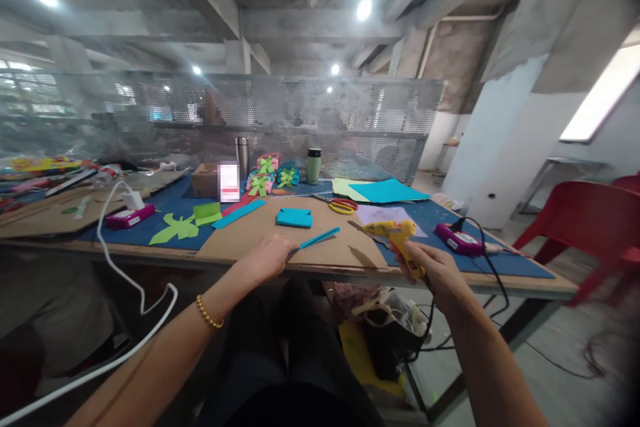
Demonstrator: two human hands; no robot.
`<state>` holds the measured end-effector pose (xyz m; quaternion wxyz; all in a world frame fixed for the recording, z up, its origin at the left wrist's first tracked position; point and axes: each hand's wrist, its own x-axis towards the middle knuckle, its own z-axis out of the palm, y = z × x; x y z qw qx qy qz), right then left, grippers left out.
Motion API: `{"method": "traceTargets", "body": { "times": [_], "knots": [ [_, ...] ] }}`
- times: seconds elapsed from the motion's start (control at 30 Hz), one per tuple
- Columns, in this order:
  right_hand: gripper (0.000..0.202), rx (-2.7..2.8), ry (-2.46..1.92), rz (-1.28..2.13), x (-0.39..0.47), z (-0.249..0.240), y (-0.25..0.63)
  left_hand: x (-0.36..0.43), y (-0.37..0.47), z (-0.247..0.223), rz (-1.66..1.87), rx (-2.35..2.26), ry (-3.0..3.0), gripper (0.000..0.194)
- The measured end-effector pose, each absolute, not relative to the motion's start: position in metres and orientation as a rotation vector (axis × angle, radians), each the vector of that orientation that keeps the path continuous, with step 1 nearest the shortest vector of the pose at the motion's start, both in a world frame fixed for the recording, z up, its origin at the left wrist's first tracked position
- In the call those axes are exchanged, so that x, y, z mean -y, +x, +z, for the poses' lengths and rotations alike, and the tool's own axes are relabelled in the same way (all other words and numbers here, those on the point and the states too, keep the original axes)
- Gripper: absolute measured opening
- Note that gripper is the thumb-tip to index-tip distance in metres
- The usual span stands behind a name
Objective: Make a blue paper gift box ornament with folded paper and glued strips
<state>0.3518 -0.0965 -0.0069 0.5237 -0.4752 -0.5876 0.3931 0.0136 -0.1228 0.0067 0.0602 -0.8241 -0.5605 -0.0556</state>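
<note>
My left hand (269, 257) is closed at the near edge of the cardboard, holding one end of a narrow blue strip (321, 237) that slants up to the right. A yellow hot glue gun (397, 232) is gripped in my right hand (434, 268), its nozzle pointing left above the cardboard. Between and beyond the hands lies a small folded blue piece (294, 217) with a flap along its top. A dark thin-bladed tool (364, 229), partly hidden by the glue gun, rests on the work surface. Scissors (344, 205) with red and yellow handles lie behind it.
Brown cardboard (240, 240) covers the table's middle. Green cut pieces (176, 227) and a longer blue strip (240, 213) lie left. Blue sheets (390, 191), finished bow pieces (261, 183), and a green bottle (313, 167) stand behind. Purple power blocks (131, 215) sit at both sides with cables.
</note>
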Motion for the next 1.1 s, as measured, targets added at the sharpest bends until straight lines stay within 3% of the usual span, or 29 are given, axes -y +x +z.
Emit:
{"method": "traceTargets", "body": {
  "times": [0.3, 0.47, 0.6, 0.73, 0.87, 1.0, 1.1],
  "knots": [
    [0.057, 1.460, -1.198, 0.756, 0.100, -0.008, 0.373, 0.124, 0.026, 0.011, 0.000, 1.614, -2.443, 0.055],
    [0.055, 1.703, -1.310, 0.241, 0.068, 0.006, 0.390, 0.120, 0.028, 0.010, 0.090, 1.609, -2.448, 0.063],
    [0.038, 1.953, -1.618, -0.280, 0.031, 0.012, 0.393, 0.119, 0.027, 0.012, 0.089, 1.615, -2.478, 0.061],
    [0.032, 2.139, -1.909, -0.393, 0.002, 0.009, 0.385, 0.122, 0.027, 0.013, 0.012, 1.615, -2.497, 0.058],
    [0.041, 2.136, -1.969, -0.430, -0.004, 0.010, 0.371, 0.127, 0.029, 0.016, 0.067, 1.643, -2.459, 0.054],
    [0.038, 2.155, -1.596, -0.692, 0.021, 0.019, 0.326, 0.129, 0.030, 0.017, 0.024, 1.637, -2.468, 0.052],
    [0.036, 2.501, -1.058, -0.580, 0.044, 0.017, 0.279, 0.129, 0.030, 0.016, 0.032, 1.644, -2.444, 0.051]
  ]
}}
